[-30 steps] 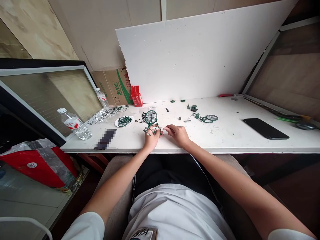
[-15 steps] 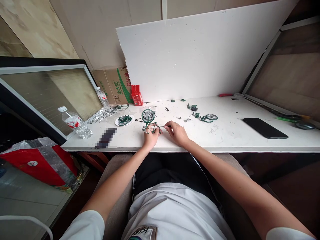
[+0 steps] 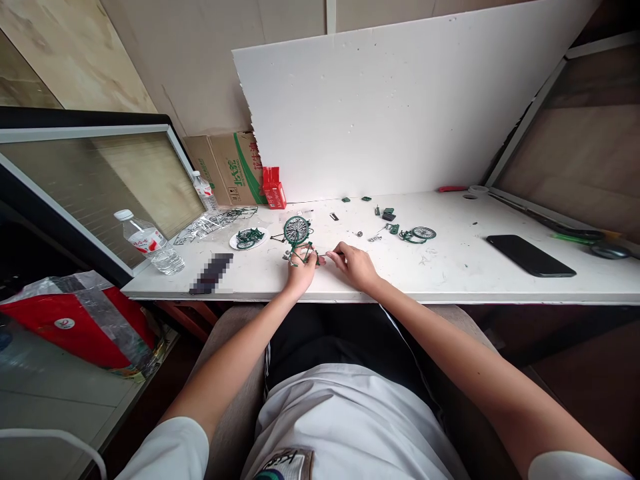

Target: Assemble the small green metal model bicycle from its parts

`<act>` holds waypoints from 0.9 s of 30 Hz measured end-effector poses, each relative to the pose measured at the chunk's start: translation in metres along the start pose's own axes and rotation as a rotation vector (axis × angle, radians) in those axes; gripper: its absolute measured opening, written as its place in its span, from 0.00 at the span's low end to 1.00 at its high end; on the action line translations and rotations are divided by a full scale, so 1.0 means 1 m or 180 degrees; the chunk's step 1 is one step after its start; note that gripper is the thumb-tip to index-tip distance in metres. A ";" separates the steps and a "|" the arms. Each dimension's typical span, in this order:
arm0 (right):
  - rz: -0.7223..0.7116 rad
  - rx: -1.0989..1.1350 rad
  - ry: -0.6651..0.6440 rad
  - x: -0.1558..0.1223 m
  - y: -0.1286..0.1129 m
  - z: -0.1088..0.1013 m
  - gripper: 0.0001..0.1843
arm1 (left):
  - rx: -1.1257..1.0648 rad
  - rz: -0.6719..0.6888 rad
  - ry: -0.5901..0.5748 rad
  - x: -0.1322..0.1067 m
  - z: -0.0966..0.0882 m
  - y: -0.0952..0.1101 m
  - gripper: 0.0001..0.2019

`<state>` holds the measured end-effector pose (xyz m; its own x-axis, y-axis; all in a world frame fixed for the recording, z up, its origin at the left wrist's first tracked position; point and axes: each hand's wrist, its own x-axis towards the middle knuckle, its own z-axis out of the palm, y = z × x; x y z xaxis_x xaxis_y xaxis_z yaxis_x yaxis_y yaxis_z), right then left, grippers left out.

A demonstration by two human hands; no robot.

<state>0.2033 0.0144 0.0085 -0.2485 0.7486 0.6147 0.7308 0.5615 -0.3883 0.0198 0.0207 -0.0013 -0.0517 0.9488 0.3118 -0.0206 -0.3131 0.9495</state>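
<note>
Over at the left end of the white tabletop [image 3: 450, 280] stands a clear plastic bottle with a white cap [image 3: 150, 243], and near it a dark rectangular item [image 3: 213, 273] blurred into blocks. Next along, I see a round white plate [image 3: 233, 241] heaped with dark green miniature bicycle parts [image 3: 249, 238]. Then comes the person's left hand [image 3: 301, 272], fingers closed around a thin-tubed green miniature bicycle frame [image 3: 304, 253], held near the front edge of the table; a spoked wheel with a green rim [image 3: 297, 230] rises just beyond it. The right hand [image 3: 355, 267], just beside, pinches a slender rod [image 3: 326, 254] pointed at the frame; whether its tip touches, I can't tell. Farther right lie small dark green blocky pieces [image 3: 389, 215], a green-rimmed spoked wheel lying flat [image 3: 424, 233] and a black flat phone [image 3: 531, 256].
</note>
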 end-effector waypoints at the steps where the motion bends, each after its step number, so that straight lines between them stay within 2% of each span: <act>1: 0.0111 0.0017 -0.0039 0.000 0.001 -0.001 0.20 | -0.0021 0.0000 0.0029 0.000 0.000 0.000 0.10; 5: 0.0366 0.0409 -0.0110 0.003 0.004 -0.004 0.25 | -0.0079 0.0073 0.0089 0.001 -0.001 -0.002 0.09; 13: 0.0335 0.1485 -0.0008 0.007 0.008 -0.005 0.22 | 0.0004 0.0112 0.0145 0.003 -0.003 -0.009 0.13; 16: 0.0460 0.1833 0.0176 0.007 0.011 -0.005 0.21 | -0.0059 0.0065 0.0120 0.003 -0.004 -0.009 0.16; 20: 0.0698 0.2300 0.0138 0.008 0.012 -0.004 0.23 | -0.0106 -0.0008 0.0110 0.002 -0.005 -0.006 0.17; 23: 0.0802 0.2368 -0.0038 0.007 0.014 -0.001 0.23 | -0.0173 -0.0044 0.0133 0.003 -0.005 -0.005 0.15; 27: 0.0778 0.2084 -0.0316 0.005 0.021 0.004 0.22 | -0.0304 -0.0089 0.0213 0.004 -0.004 -0.006 0.13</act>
<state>0.2150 0.0313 0.0011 -0.2057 0.8914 0.4039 0.2478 0.4467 -0.8597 0.0155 0.0261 -0.0062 -0.1164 0.9532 0.2791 -0.1178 -0.2922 0.9491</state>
